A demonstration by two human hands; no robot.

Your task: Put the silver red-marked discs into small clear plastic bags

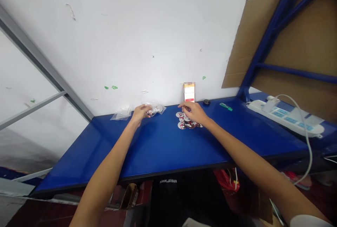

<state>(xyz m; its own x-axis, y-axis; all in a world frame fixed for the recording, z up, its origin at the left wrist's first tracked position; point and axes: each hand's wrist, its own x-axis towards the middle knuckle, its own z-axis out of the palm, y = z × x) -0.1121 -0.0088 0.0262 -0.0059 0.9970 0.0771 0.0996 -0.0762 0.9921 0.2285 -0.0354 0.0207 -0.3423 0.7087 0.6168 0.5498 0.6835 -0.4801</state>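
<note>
My left hand (pixel 141 113) is at the left end of a clear plastic bag (pixel 157 109) with small shiny pieces in it. Its fingers are bent closed on the bag's near side. Over a pile of round badge-like discs (pixel 181 125), white with red and some with shiny metallic faces, is my right hand (pixel 194 112). The fingers of that hand are curled together, and what they hold, if anything, is too small to make out. Part of the pile is hidden under the hand.
A lit phone (pixel 189 91) leans against the wall behind the pile. Empty-looking clear bags (pixel 122 113) lie at the left. Toward the right are a small black round object (pixel 206 102), a green marker-like item (pixel 225 106) and a white power strip (pixel 285 118) with a cable on the blue table (pixel 160 149).
</note>
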